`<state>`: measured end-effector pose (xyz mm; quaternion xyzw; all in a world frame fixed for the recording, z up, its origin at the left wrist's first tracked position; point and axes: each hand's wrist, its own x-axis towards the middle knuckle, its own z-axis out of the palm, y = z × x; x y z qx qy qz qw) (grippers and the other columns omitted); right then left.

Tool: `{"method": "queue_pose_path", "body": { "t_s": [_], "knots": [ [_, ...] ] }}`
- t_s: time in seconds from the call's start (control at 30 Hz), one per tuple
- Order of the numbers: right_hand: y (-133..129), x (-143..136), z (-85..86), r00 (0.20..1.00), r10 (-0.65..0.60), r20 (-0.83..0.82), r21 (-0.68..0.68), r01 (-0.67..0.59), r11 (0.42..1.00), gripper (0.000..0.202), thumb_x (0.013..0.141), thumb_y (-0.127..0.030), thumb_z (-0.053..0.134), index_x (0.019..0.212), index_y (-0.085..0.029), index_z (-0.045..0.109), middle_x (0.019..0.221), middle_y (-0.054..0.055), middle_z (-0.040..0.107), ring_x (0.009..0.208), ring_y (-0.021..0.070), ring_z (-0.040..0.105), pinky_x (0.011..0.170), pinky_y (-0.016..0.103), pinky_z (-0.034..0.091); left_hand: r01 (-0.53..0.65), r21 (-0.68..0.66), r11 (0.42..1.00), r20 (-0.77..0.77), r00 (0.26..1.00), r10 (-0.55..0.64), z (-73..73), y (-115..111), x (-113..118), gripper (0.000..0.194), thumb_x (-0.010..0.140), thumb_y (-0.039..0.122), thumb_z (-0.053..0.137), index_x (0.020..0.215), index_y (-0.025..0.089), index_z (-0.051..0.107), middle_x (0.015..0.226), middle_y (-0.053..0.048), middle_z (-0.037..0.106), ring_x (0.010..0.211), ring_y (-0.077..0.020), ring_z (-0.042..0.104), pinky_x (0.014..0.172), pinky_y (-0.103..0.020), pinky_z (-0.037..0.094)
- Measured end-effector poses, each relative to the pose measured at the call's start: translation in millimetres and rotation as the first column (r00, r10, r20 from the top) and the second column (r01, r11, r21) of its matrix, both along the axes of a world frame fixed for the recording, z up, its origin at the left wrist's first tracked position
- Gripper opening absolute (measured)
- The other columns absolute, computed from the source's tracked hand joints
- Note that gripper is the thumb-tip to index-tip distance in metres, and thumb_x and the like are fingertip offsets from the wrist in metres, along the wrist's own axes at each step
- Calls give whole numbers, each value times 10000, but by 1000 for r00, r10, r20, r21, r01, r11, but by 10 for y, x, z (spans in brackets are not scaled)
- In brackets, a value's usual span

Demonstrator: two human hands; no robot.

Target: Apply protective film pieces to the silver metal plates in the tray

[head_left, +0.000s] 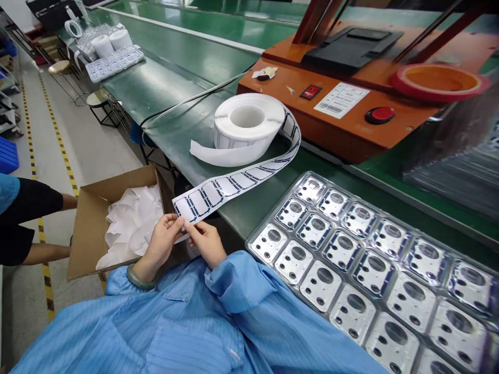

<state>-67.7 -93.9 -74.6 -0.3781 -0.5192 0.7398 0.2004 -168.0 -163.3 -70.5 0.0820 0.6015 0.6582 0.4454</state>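
Note:
A white strip of adhesive labels, printed with dark blue frame shapes, curls off a roll lying on the bench. At the strip's loose end, my left hand pinches the edge between thumb and fingers. My right hand grips the same end close beside it, the two thumbs almost touching. What the fingertips do beneath the strip is hidden. To the right, a clear plastic tray holds rows of silver metal plates with round holes; several plates carry dark blue frames along their edges.
A cardboard box filled with crumpled white backing paper stands left of my hands. Behind the tray is an orange machine with a red button and a tape ring. Another person's legs are at far left. More rolls sit down the bench.

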Motion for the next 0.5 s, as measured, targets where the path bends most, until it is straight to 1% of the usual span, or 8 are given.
{"method": "queue_pose_path", "body": {
  "t_s": [0.13, 0.23, 0.4, 0.5],
  "knots": [
    [-6, 3, -27, 1000, -3, -2, -8, 3, 1000, 319, 716, -469, 633, 654, -156, 628, 491, -40, 503, 438, 83, 474, 443, 208, 432, 53, 22, 998, -18, 998, -52, 38, 5, 9, 409, 679, 383, 761, 915, 149, 522, 843, -33, 681, 790, -155, 661, 788, -338, 535],
    [-11, 2, -51, 1000, -15, 1, -11, 15, 1000, 306, 714, -456, 628, 656, -156, 624, 509, -34, 515, 453, 86, 487, 446, 206, 436, 70, 32, 997, -36, 997, -68, 47, -7, 6, 419, 683, 391, 753, 939, 147, 528, 841, -41, 695, 790, -171, 673, 792, -358, 539],
    [29, 18, -71, 998, -57, 26, -8, 57, 998, 318, 719, -461, 615, 677, -146, 633, 480, -33, 509, 436, 88, 476, 445, 211, 430, 12, 20, 1000, -65, 998, -10, -5, -51, -51, 380, 680, 402, 752, 859, 145, 539, 804, -49, 707, 776, -184, 685, 804, -389, 534],
    [59, 37, -84, 995, -90, 45, 4, 90, 996, 326, 719, -467, 603, 682, -145, 632, 466, -34, 501, 425, 87, 462, 439, 212, 419, -58, 22, 998, -87, 994, 59, -40, -92, -142, 336, 682, 362, 762, 817, 133, 557, 893, -86, 715, 840, -197, 686, 834, -399, 519]
  ]
}}
